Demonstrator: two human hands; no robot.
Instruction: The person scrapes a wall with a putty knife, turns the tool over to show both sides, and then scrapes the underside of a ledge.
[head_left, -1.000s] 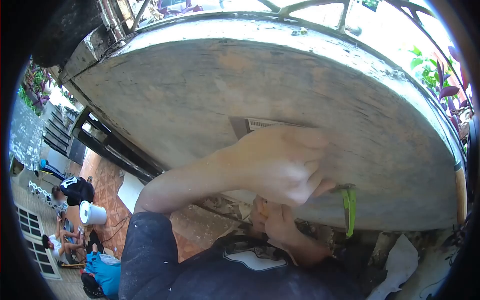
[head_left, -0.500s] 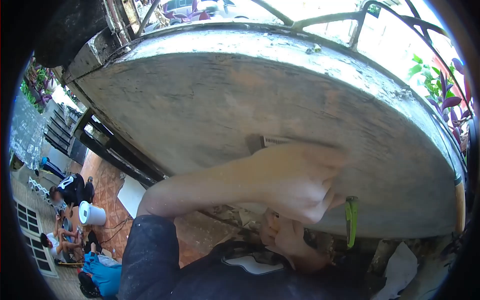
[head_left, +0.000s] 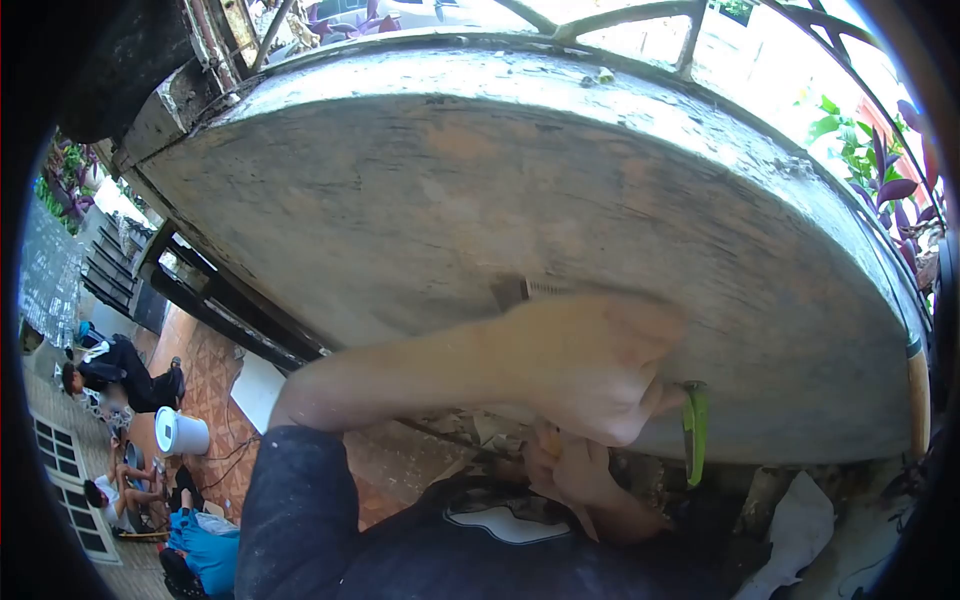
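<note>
My left hand (head_left: 610, 365) reaches across the middle of the view, in front of a grey plastered wall (head_left: 420, 200). Its fingers are closed, and a green-handled tool (head_left: 695, 435) sticks out on the right side by the thumb. Beyond the wrist a pale ridged piece (head_left: 543, 287) shows against the wall with a dark shadow beside it; the hand hides whether it belongs to the same tool. Lower down, close to my chest, my right hand (head_left: 575, 468) has curled fingers around something small and yellowish that I cannot make out.
A pale ledge (head_left: 400, 75) with a metal railing (head_left: 640, 15) tops the wall. At left, several people sit or bend near a white bucket (head_left: 182, 432) on reddish tiles (head_left: 215, 370). A wooden handle (head_left: 918, 400) stands at the right edge; torn pale sheeting (head_left: 795, 530) lies lower right.
The whole view has shifted slightly. My left hand and the green-handled tool stay close to the wall, moved a little. At far left, a person in dark clothes has changed posture.
</note>
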